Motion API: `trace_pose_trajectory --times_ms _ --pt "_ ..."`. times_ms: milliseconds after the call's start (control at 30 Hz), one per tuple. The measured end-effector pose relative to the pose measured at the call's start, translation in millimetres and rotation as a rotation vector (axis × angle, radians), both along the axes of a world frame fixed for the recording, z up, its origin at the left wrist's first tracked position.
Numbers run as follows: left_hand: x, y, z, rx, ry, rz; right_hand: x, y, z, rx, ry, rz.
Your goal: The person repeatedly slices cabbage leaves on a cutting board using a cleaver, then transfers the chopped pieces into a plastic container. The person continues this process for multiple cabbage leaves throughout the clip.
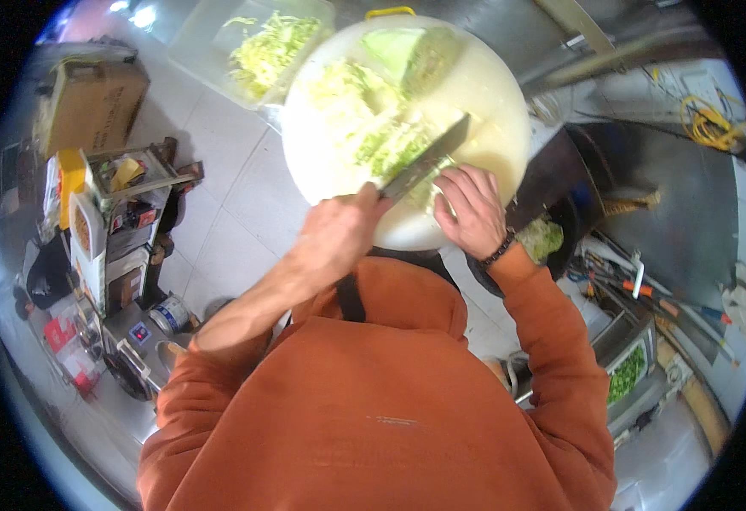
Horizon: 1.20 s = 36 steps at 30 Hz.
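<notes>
In my left hand (341,227) is the handle of a cleaver (429,153), its dark blade slanting up and right across a round white cutting board (500,121). Shredded cabbage (373,121) is heaped along the blade's left side. My right hand (472,207), with a dark bracelet at the wrist, rests on the board right of the blade. Its curled fingertips touch cabbage bits (421,197) beside the blade; whatever lies beneath the fingers is hidden. A large cut piece of cabbage (414,54) sits at the board's far side.
Beyond the board's far left stands a clear plastic tub (206,57) with shredded cabbage. A dark pan (558,249) holding cabbage is right of my wrist. A shelf rack (136,191) and cardboard box (95,105) stand left. Chopped greens fill a container (628,377) at lower right.
</notes>
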State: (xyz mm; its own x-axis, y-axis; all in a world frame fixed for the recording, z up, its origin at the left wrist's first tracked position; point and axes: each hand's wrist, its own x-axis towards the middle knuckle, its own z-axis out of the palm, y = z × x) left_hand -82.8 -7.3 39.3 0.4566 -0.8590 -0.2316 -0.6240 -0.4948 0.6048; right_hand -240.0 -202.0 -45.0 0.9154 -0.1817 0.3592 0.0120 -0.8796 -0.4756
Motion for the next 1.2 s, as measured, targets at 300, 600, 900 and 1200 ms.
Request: trace_pose_trajectory --times_ms 300,600,900,1200 --pt "-16 -31 -33 -0.019 0.081 0.042 3 -1 -3 0.031 -0.015 0.003" --pt "-19 -3 -15 0.048 0.089 0.016 0 -2 -12 0.06 -0.053 0.002" --pt "-18 -14 -52 -0.001 0.088 0.062 -10 5 16 -0.034 -0.042 -0.057" --pt "-26 -1 4 0.078 0.017 0.011 -14 1 -14 -0.002 -0.056 -0.046"
